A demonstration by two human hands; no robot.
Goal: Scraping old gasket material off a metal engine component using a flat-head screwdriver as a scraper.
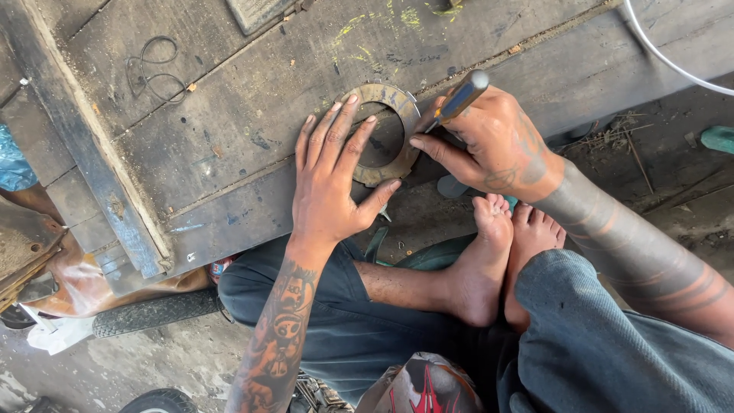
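Your left hand lies flat with fingers spread, pressing a rusty metal ring down on the worn wooden board, near its front edge. The ring lies flat, its round hole facing up. Your right hand pinches a blue-handled tool between thumb and fingers; its long axis slants from the upper right down to the lower left, tip meeting the ring's right rim.

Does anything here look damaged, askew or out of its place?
Nothing stands out. The left hand presses the metal ring flat on the worn wooden board, and the right hand holds a screwdriver at the ring's edge.
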